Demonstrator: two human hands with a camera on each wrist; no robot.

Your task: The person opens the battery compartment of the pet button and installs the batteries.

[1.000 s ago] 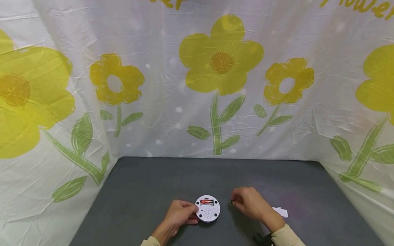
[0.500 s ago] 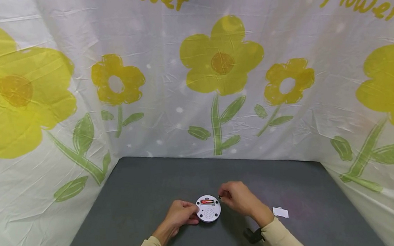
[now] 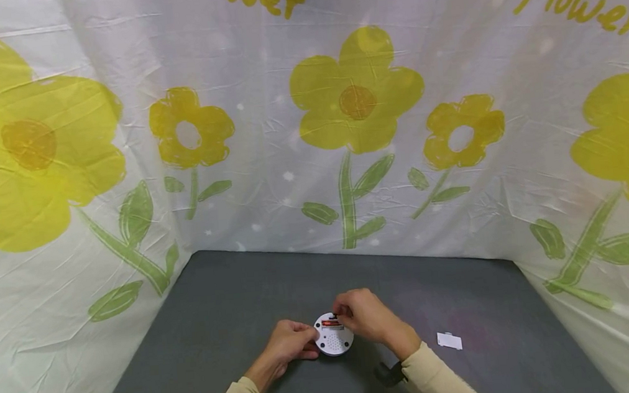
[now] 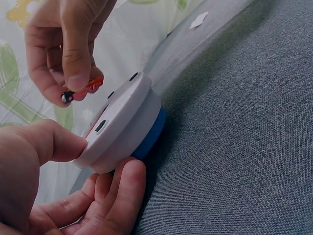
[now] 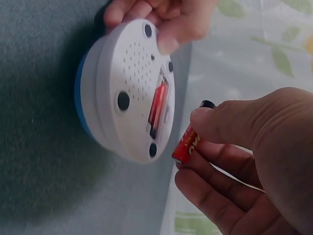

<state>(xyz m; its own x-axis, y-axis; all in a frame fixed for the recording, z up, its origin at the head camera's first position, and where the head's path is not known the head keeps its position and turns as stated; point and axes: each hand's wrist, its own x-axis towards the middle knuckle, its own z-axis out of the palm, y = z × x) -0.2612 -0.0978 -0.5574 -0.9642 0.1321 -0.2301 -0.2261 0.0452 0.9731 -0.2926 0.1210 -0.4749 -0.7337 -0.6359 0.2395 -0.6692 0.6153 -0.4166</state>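
A round white device (image 3: 334,343) with a blue lower part lies on the table, its face with speaker holes and dark feet turned up. In the right wrist view one red battery (image 5: 157,106) sits in its open battery compartment. My left hand (image 3: 287,342) grips the device's left rim, thumb on the face and fingers against the side. Over the compartment, my right hand (image 3: 365,314) pinches a second red battery (image 5: 184,148) with a black end between thumb and fingers. That battery is held apart from the device in the right wrist view.
A small white battery cover (image 3: 449,341) lies on the dark grey table (image 3: 255,283), right of the right forearm. Behind and at the sides hangs a white curtain (image 3: 271,213) with yellow flowers. Both wrists carry black straps.
My right hand has moved left with the battery, from beside the device to above its compartment. The cover now shows fully. My left hand and the device have stayed in place.
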